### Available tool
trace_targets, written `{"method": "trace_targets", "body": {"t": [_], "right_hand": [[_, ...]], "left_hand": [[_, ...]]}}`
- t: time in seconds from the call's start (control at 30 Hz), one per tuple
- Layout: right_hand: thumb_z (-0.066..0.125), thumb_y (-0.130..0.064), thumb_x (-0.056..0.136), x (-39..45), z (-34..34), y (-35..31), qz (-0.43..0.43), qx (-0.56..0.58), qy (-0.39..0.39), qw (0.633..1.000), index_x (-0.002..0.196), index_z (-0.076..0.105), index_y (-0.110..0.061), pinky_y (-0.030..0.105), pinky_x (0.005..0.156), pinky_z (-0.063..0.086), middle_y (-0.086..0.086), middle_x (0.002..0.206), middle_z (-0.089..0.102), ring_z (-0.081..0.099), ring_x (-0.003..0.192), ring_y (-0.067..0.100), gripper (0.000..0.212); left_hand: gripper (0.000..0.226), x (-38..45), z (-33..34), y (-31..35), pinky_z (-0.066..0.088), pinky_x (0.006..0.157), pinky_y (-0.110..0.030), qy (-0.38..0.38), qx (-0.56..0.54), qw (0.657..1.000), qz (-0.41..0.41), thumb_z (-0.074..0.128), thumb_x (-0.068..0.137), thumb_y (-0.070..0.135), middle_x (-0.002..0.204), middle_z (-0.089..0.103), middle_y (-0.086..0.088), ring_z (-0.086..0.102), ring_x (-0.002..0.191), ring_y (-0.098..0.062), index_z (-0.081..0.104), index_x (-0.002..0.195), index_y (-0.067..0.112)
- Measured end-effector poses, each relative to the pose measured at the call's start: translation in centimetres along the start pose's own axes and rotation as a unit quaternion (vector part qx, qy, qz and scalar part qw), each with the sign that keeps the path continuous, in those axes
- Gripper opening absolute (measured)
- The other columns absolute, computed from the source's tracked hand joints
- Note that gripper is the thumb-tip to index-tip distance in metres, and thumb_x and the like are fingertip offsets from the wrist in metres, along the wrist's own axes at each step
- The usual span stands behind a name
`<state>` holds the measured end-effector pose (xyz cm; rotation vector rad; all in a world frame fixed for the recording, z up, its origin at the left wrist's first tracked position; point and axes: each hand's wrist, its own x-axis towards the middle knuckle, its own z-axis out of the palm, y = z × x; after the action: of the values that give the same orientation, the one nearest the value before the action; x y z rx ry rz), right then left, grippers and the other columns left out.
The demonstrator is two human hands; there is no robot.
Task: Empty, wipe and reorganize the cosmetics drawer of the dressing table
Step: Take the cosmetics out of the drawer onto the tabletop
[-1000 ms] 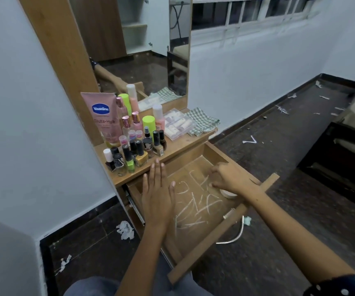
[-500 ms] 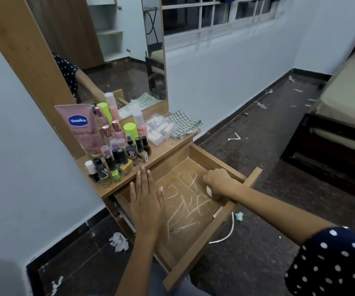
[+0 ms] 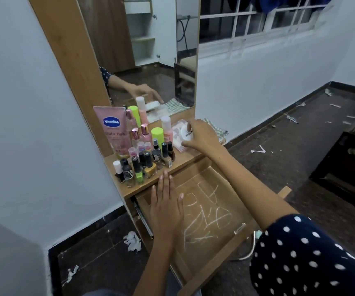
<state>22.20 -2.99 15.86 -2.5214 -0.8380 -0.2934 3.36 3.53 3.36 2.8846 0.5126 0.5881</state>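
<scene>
The wooden drawer [image 3: 219,272] stands pulled out of the dressing table, its bare bottom streaked with white scribbles. My left hand [image 3: 167,207] lies flat with straight fingers on the drawer's left side. My right hand [image 3: 202,135] is up over the table top and grips a small round white jar [image 3: 188,133], just above a clear plastic box [image 3: 177,130]. Several bottles crowd the table top: a pink Vaseline tube [image 3: 113,130], a lime-capped bottle [image 3: 157,135] and a cluster of nail polishes [image 3: 144,165].
A checked cloth [image 3: 220,130] lies at the table's right end behind my hand. The mirror [image 3: 146,60] rises behind the bottles. Crumpled paper [image 3: 132,241] and scraps litter the dark floor. A dark bed frame [image 3: 347,165] stands at the right.
My right hand lifted the white jar out of the drawer's right side and carried it up to the table top. My left hand stayed flat on the drawer.
</scene>
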Motion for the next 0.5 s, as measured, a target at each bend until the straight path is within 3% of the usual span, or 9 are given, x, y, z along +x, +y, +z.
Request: {"method": "trace_targets", "body": {"t": [0.13,0.27,0.4,0.5], "right_hand": [[0.076,-0.024,0.072,1.4,2.0,0.2,0.000,0.029,-0.027,0.999,0.097,0.059,-0.009,0.034,0.075,0.044,0.012,0.108,0.063,0.057,0.098,0.028,0.034],[0.067,-0.022,0.085,0.2,2.7,1.7,-0.017,0.065,-0.010,0.998,0.111,0.066,-0.008,0.033,0.090,0.041,0.013,0.127,0.058,0.053,0.115,0.029,0.030],[0.050,-0.016,0.095,-2.2,2.2,4.7,-0.002,0.070,0.056,0.996,0.129,0.054,-0.010,0.039,0.104,0.040,0.012,0.134,0.056,0.051,0.124,0.028,0.035],[0.041,-0.023,0.101,-2.7,1.8,6.5,0.004,0.038,0.008,0.999,0.138,0.043,-0.009,0.042,0.111,0.034,0.012,0.140,0.051,0.047,0.129,0.027,0.041]], "left_hand": [[0.060,-0.1,-0.1,0.1,0.012,0.119,-0.038,0.000,0.007,1.000,-0.002,0.018,0.099,0.039,0.158,0.014,-0.008,0.015,0.146,-0.021,0.027,0.148,0.007],[0.059,0.0,-0.5,0.1,0.002,0.118,-0.036,0.010,0.003,1.000,0.006,0.020,0.099,0.038,0.158,0.013,-0.010,0.013,0.146,-0.022,0.027,0.148,0.005],[0.057,-0.2,-0.6,0.5,0.005,0.119,-0.037,0.036,-0.012,0.998,0.054,0.029,0.099,0.032,0.158,0.016,-0.011,0.014,0.147,-0.022,0.025,0.149,0.006],[0.056,0.5,-0.5,1.9,0.012,0.119,-0.040,0.035,-0.022,0.992,0.121,0.031,0.099,0.033,0.158,0.018,-0.009,0.016,0.146,-0.022,0.026,0.148,0.008]]}}
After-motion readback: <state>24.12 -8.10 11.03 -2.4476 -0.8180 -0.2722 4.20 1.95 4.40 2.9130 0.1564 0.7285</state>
